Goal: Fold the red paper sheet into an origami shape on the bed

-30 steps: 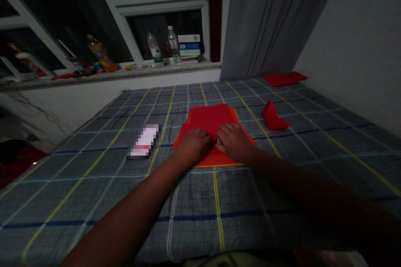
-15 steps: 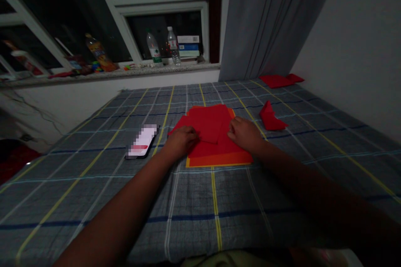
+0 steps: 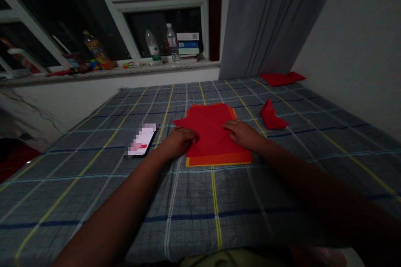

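Observation:
A sheet of red paper (image 3: 209,123) lies between my hands, on top of a stack of red and orange paper (image 3: 219,161) with a yellow edge. My left hand (image 3: 181,141) is closed on the red sheet's left side, its fingers curled at the edge. On the other side, my right hand (image 3: 242,132) pinches the right part of the same sheet, thumb and fingertips together. A pointed corner of the red sheet sticks out past my left hand. Dim light and red lying on red make the sheet's folds hard to see.
A phone (image 3: 142,141) with a lit screen lies left of the stack on the plaid cloth (image 3: 125,192). To the right stands a folded red paper piece (image 3: 272,116). More red paper (image 3: 278,79) lies far back. Bottles (image 3: 153,48) and boxes (image 3: 188,44) line the windowsill.
The red sheet between my hands has turned and opened out flatter. My right hand has shifted slightly left onto it, its fist loosening into a pinch. The left hand has barely moved.

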The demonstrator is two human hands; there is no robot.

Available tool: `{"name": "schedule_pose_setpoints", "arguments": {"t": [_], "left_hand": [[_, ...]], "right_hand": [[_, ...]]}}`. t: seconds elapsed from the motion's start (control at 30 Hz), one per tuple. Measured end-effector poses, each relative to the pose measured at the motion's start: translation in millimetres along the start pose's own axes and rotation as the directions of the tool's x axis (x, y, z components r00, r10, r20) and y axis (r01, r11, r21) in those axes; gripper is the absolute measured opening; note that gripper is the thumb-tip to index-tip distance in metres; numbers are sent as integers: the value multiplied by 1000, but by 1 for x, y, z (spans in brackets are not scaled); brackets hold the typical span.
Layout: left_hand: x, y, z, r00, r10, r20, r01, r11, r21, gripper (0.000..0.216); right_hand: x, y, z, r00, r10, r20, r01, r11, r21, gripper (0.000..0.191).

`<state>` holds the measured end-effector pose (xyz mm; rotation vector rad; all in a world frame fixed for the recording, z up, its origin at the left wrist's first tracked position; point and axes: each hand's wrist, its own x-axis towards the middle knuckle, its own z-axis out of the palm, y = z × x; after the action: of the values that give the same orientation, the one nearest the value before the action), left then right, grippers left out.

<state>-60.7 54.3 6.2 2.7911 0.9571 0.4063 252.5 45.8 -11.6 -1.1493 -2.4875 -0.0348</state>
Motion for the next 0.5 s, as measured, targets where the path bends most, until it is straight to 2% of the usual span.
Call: {"name": "schedule_pose_setpoints", "arguments": {"t": [0.1,0.2,0.37,0.5], "left_hand": [[-1,2,0,998,-63,-6,64,997,36,33],[-2,-1,1,998,-61,7,61,998,3,35],[-1,-6,3,1000,27,0,-27,995,-99,38],[-1,-5,2,1000,28,-12,-30,990,-136,31]], "right_hand": [[0,3,1,996,-42,73,41,999,22,33],[-1,8,0,992,-57,115,51,997,57,31],[-1,13,1,994,-53,92,43,993,109,29],[1,13,2,996,-24,81,12,990,138,25]]}}
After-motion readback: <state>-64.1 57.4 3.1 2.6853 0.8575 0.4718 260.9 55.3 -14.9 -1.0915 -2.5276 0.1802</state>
